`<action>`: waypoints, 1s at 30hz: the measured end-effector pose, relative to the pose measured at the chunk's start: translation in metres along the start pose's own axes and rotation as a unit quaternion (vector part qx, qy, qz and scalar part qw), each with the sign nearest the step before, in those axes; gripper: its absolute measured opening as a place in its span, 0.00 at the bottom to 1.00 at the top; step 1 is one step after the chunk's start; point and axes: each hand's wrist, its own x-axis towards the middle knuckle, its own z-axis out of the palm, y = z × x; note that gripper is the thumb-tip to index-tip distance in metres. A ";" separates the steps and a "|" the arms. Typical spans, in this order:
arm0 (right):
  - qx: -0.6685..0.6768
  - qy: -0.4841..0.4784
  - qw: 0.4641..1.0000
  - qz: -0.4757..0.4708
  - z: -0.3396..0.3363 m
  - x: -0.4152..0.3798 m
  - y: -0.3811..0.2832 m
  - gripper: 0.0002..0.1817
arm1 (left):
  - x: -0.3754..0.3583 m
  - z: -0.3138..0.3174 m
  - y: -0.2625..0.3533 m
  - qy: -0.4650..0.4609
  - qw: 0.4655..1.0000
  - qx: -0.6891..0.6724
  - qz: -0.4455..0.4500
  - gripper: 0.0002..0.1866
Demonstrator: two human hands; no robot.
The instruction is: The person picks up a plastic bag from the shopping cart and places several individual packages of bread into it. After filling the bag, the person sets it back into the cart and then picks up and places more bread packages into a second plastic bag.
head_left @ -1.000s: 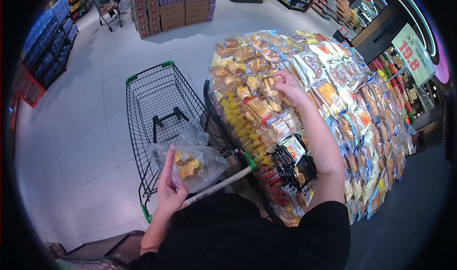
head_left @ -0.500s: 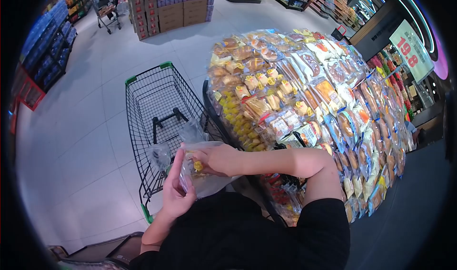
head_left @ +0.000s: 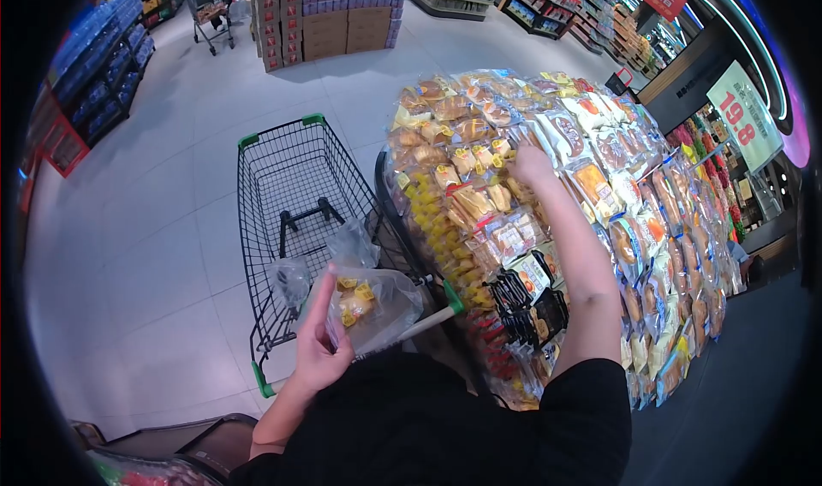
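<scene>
My left hand (head_left: 324,349) grips the side of a clear plastic bag (head_left: 396,302) above the cart's handle end. Inside the bag lie a few small packaged breads (head_left: 354,304) with yellow labels. My right hand (head_left: 533,167) reaches over the bread display, at the small yellow-labelled bread packs (head_left: 479,156). Its fingertips are hidden, so whether they grip a pack does not show. The shopping cart (head_left: 244,203) stands in front of me. Another plastic bag (head_left: 353,244) and a crumpled clear bag (head_left: 291,282) are at its near end.
The heaped bread stand (head_left: 634,238) fills the right side, its dark edge (head_left: 385,186) close against the cart. A price sign (head_left: 743,118) rises at the right. Stacked cartons (head_left: 334,32) and another cart (head_left: 211,11) stand farther back. Shelves (head_left: 103,66) line the left.
My right hand has left the plastic bag and moved up and right onto the bread display. My left hand still holds the bag, whose packaged breads now show.
</scene>
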 end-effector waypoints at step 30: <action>0.465 -0.207 0.742 -0.436 0.059 -0.213 -0.238 0.31 | 0.011 0.006 -0.005 0.032 0.998 -0.041 -0.019 0.47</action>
